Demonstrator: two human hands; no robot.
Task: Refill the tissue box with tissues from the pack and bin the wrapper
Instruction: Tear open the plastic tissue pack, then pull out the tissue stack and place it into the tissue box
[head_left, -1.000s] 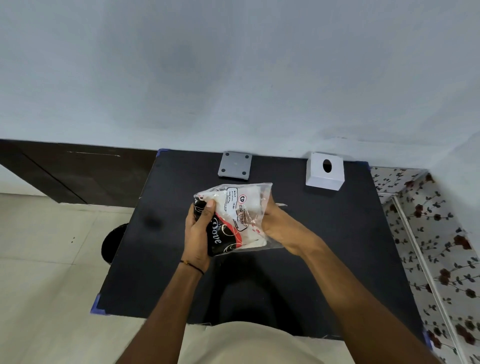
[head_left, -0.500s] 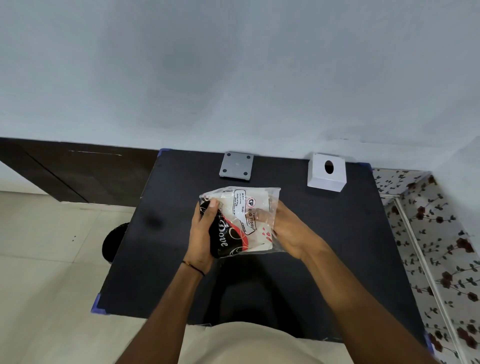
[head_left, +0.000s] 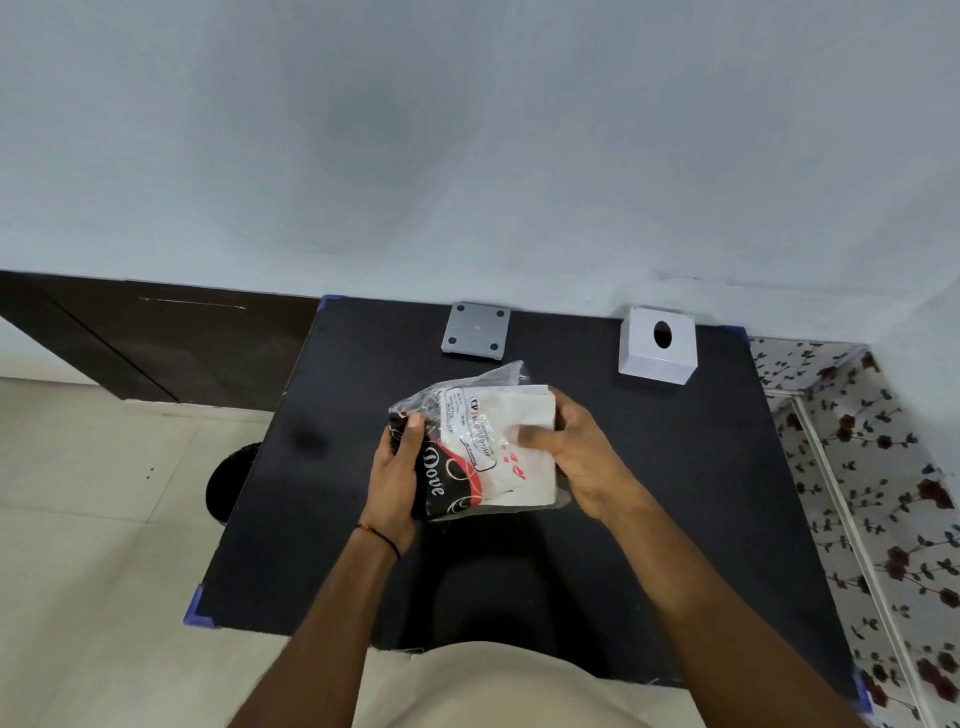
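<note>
Two hands grip the clear printed plastic tissue pack (head_left: 475, 449): left hand (head_left: 396, 478) clamps wrapper, right hand (head_left: 574, 457) pinches tissues. Withdraw stack squarely, wrapper anchored.

label print on tissue pack (head_left: 475, 447): too small to read | pack's left edge: covered by left hand (head_left: 396, 480) | round dark object (head_left: 231, 480): mostly behind table (head_left: 701, 467), possibly a bin | both forearms: cut off at bottom edge
</note>
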